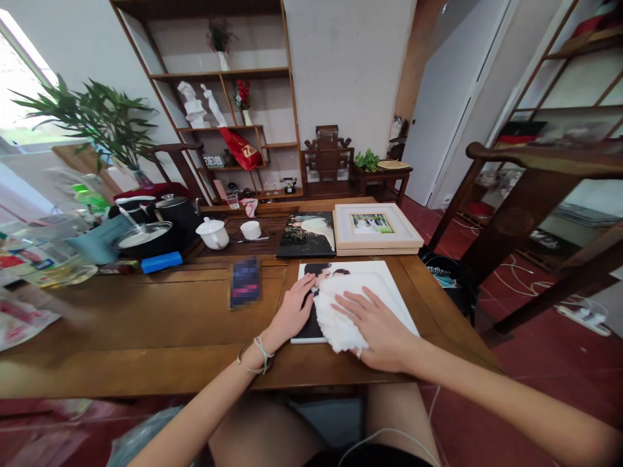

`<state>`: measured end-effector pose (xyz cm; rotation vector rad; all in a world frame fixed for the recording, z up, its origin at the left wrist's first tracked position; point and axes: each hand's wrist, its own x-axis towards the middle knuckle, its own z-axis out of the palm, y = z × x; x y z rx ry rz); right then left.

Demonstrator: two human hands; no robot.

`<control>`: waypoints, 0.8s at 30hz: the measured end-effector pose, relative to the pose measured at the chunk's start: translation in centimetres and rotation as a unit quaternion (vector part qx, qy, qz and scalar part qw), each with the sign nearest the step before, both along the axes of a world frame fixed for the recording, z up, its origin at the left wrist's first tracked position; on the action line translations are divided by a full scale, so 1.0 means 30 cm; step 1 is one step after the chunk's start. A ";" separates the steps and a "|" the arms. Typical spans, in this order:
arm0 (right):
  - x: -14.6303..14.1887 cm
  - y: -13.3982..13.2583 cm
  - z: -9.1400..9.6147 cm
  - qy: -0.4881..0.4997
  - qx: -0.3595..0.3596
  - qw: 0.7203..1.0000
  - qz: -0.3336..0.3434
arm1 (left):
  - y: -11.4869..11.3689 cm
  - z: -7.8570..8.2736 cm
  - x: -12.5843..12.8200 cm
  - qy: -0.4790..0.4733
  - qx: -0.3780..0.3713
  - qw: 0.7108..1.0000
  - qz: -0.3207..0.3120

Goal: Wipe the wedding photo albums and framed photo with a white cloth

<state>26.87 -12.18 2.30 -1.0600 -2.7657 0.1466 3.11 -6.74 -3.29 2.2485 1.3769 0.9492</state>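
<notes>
A flat photo print (384, 285) lies on the wooden table (146, 324) near its front edge. My left hand (292, 311) rests flat on the print's left edge, fingers stretched out. My right hand (377, 327) lies spread on a white cloth (341, 311) and presses it onto the print. A thin bracelet sits on my left wrist.
Behind the print lie a dark photo book (307, 235) and a white framed picture (374, 227). A small card (244, 283) stands left of my hands. Teapots, cups and a blue bar (161, 261) crowd the table's left. A wooden chair (535, 214) stands right; cables lie on the floor.
</notes>
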 end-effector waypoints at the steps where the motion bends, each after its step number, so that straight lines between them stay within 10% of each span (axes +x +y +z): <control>1: 0.013 0.025 0.002 0.005 -0.002 1.000 -0.005 | 0.000 0.000 0.000 -0.001 0.002 1.000 0.000; 10: 0.065 0.262 -0.030 -0.002 0.053 0.992 -0.117 | -0.006 0.011 0.001 0.000 -0.003 1.000 0.005; 24: 0.001 0.099 0.011 -0.007 0.019 1.000 -0.024 | 0.000 0.000 -0.001 0.003 0.008 1.000 -0.001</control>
